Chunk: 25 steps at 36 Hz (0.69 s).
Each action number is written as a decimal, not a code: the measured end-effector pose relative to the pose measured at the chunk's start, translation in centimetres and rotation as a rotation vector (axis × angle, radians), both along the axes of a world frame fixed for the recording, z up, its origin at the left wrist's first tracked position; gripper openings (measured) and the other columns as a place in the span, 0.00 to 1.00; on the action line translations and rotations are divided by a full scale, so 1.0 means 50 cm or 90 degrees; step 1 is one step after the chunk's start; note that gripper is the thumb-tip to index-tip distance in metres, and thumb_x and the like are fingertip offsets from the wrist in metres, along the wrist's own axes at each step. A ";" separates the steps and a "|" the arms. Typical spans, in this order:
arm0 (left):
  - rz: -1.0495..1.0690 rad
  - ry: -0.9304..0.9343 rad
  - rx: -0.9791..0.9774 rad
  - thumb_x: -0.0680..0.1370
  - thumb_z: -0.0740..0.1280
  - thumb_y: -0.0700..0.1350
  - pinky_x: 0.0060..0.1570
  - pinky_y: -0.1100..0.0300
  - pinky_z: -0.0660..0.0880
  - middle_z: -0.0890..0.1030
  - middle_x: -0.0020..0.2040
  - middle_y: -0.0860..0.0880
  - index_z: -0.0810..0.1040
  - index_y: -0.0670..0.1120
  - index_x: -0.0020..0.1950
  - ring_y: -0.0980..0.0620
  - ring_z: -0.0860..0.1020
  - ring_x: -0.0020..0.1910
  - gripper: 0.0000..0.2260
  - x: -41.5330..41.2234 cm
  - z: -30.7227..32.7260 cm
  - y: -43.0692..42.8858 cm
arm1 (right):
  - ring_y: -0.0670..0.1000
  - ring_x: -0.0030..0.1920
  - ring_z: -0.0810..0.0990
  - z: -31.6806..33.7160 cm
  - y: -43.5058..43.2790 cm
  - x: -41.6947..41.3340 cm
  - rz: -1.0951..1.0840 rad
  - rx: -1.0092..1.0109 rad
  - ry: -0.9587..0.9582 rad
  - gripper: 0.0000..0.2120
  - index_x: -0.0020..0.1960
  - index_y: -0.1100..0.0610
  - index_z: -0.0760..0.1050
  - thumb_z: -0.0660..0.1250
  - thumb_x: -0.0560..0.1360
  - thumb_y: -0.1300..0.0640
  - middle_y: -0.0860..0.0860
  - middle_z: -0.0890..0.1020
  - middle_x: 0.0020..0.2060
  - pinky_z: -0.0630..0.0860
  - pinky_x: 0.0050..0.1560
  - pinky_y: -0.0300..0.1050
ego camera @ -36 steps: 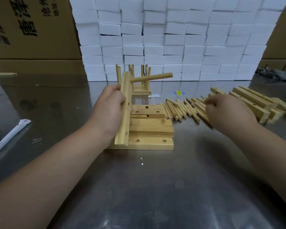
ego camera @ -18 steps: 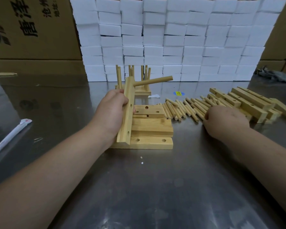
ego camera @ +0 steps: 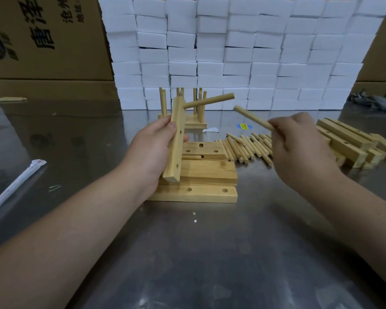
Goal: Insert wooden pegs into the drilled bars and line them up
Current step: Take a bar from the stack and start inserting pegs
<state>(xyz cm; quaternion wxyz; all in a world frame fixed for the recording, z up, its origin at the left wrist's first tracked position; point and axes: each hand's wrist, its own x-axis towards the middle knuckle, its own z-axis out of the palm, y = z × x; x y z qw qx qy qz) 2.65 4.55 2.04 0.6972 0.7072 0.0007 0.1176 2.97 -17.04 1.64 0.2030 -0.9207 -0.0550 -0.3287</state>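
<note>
My left hand [ego camera: 151, 150] grips a drilled wooden bar [ego camera: 176, 139] held nearly upright above the table. One peg [ego camera: 210, 101] sticks out of its top hole toward the right; two lower holes show empty. My right hand [ego camera: 299, 148] pinches a loose peg [ego camera: 253, 118] that points up and left toward the bar, a short gap away. A row of loose pegs [ego camera: 245, 148] lies on the table between my hands. Flat drilled bars [ego camera: 201, 172] are stacked under the held bar. Finished bars with upright pegs [ego camera: 187, 108] stand behind.
More drilled bars [ego camera: 348, 139] are piled at the right. A wall of white foam blocks [ego camera: 232, 52] and cardboard boxes [ego camera: 42, 41] close off the back. A white wrapped stick [ego camera: 16, 184] lies at the left on the steel table [ego camera: 198, 253].
My right hand has lifted off the peg row with one peg and carried it up and left toward the bar. My left hand holds the bar in about the same place.
</note>
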 end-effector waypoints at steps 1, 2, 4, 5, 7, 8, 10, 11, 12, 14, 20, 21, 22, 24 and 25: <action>-0.001 0.000 0.006 0.81 0.58 0.49 0.43 0.57 0.72 0.84 0.37 0.57 0.73 0.55 0.65 0.55 0.79 0.46 0.14 0.000 0.000 -0.001 | 0.50 0.40 0.69 -0.001 0.008 -0.008 0.045 0.000 -0.004 0.13 0.59 0.54 0.74 0.54 0.79 0.55 0.48 0.66 0.47 0.63 0.40 0.44; -0.003 0.000 0.013 0.81 0.58 0.49 0.43 0.57 0.72 0.84 0.38 0.57 0.74 0.55 0.65 0.56 0.79 0.46 0.14 -0.001 -0.001 -0.002 | 0.49 0.40 0.69 -0.001 0.016 -0.014 0.085 0.000 -0.005 0.13 0.57 0.53 0.75 0.55 0.78 0.55 0.47 0.68 0.45 0.62 0.39 0.43; -0.006 -0.003 0.026 0.81 0.57 0.49 0.43 0.57 0.71 0.84 0.39 0.56 0.74 0.55 0.64 0.56 0.79 0.46 0.13 -0.001 -0.003 -0.004 | 0.45 0.37 0.68 -0.002 0.029 -0.025 0.143 0.005 0.009 0.11 0.52 0.50 0.75 0.55 0.77 0.55 0.45 0.70 0.39 0.60 0.36 0.43; -0.007 -0.006 0.033 0.81 0.57 0.49 0.44 0.57 0.71 0.84 0.39 0.56 0.74 0.56 0.64 0.56 0.79 0.46 0.13 -0.001 -0.004 -0.004 | 0.45 0.36 0.69 -0.003 0.034 -0.029 0.161 0.009 0.026 0.08 0.49 0.48 0.73 0.55 0.77 0.55 0.43 0.71 0.36 0.60 0.34 0.42; -0.009 -0.009 0.049 0.81 0.57 0.49 0.47 0.56 0.71 0.84 0.39 0.57 0.74 0.56 0.64 0.55 0.79 0.47 0.13 -0.003 -0.005 -0.006 | 0.45 0.32 0.71 -0.005 0.040 -0.034 0.177 -0.001 0.064 0.05 0.47 0.45 0.68 0.54 0.77 0.52 0.44 0.73 0.31 0.63 0.30 0.43; -0.011 -0.008 0.056 0.81 0.57 0.50 0.49 0.55 0.71 0.84 0.39 0.57 0.74 0.57 0.65 0.55 0.78 0.48 0.14 -0.004 -0.005 -0.007 | 0.45 0.32 0.71 -0.006 0.042 -0.038 0.181 -0.016 0.076 0.05 0.48 0.44 0.67 0.53 0.76 0.51 0.44 0.73 0.30 0.63 0.30 0.44; -0.015 -0.014 0.068 0.81 0.57 0.50 0.50 0.54 0.71 0.84 0.39 0.57 0.74 0.57 0.65 0.54 0.78 0.49 0.14 -0.006 -0.005 -0.010 | 0.43 0.33 0.71 -0.007 0.046 -0.044 0.194 -0.030 0.093 0.07 0.48 0.42 0.66 0.51 0.74 0.48 0.44 0.74 0.30 0.65 0.31 0.43; -0.017 -0.020 0.076 0.81 0.57 0.50 0.50 0.55 0.71 0.84 0.39 0.58 0.73 0.57 0.65 0.55 0.77 0.50 0.14 -0.008 -0.005 -0.011 | 0.43 0.34 0.71 -0.007 0.049 -0.047 0.204 -0.029 0.098 0.09 0.49 0.42 0.68 0.51 0.73 0.47 0.43 0.74 0.31 0.66 0.31 0.42; -0.017 -0.026 0.088 0.81 0.57 0.50 0.49 0.55 0.71 0.84 0.40 0.58 0.73 0.58 0.65 0.56 0.77 0.50 0.14 -0.009 -0.005 -0.013 | 0.43 0.35 0.71 -0.007 0.052 -0.050 0.214 -0.029 0.102 0.11 0.50 0.43 0.70 0.51 0.73 0.47 0.43 0.74 0.32 0.66 0.32 0.41; -0.011 -0.036 0.102 0.81 0.58 0.50 0.51 0.56 0.72 0.84 0.43 0.58 0.73 0.59 0.64 0.58 0.76 0.51 0.14 -0.012 -0.003 -0.017 | 0.43 0.35 0.71 -0.009 0.058 -0.053 0.227 -0.036 0.103 0.14 0.54 0.46 0.72 0.51 0.74 0.48 0.42 0.74 0.33 0.66 0.33 0.41; 0.002 -0.043 0.103 0.80 0.59 0.49 0.61 0.50 0.72 0.79 0.59 0.52 0.75 0.58 0.64 0.50 0.75 0.59 0.13 -0.018 0.001 -0.021 | 0.47 0.40 0.73 -0.009 0.066 -0.059 0.253 -0.046 0.091 0.16 0.61 0.47 0.73 0.54 0.77 0.51 0.44 0.77 0.39 0.67 0.36 0.38; 0.001 -0.045 0.108 0.80 0.59 0.49 0.60 0.50 0.72 0.79 0.59 0.53 0.74 0.58 0.64 0.50 0.75 0.58 0.13 -0.019 0.002 -0.021 | 0.47 0.40 0.73 -0.009 0.066 -0.060 0.257 -0.041 0.092 0.16 0.61 0.47 0.73 0.54 0.77 0.52 0.44 0.77 0.39 0.68 0.37 0.38; -0.002 -0.048 0.109 0.80 0.59 0.50 0.59 0.50 0.72 0.78 0.59 0.53 0.74 0.59 0.64 0.50 0.75 0.58 0.13 -0.019 0.002 -0.020 | 0.46 0.40 0.73 -0.008 0.066 -0.061 0.261 -0.038 0.093 0.16 0.61 0.47 0.73 0.54 0.77 0.52 0.44 0.77 0.39 0.68 0.37 0.39; -0.013 -0.057 0.115 0.80 0.58 0.50 0.59 0.51 0.72 0.78 0.59 0.54 0.74 0.60 0.64 0.51 0.75 0.58 0.13 -0.020 0.002 -0.020 | 0.46 0.40 0.73 -0.008 0.066 -0.062 0.263 -0.031 0.090 0.17 0.61 0.47 0.74 0.53 0.76 0.52 0.44 0.77 0.38 0.70 0.38 0.42; -0.017 -0.064 0.120 0.81 0.58 0.50 0.60 0.52 0.71 0.78 0.59 0.55 0.74 0.60 0.64 0.51 0.74 0.59 0.13 -0.020 0.001 -0.020 | 0.46 0.39 0.73 -0.008 0.067 -0.062 0.263 -0.025 0.085 0.17 0.60 0.47 0.74 0.53 0.76 0.51 0.43 0.77 0.38 0.70 0.38 0.44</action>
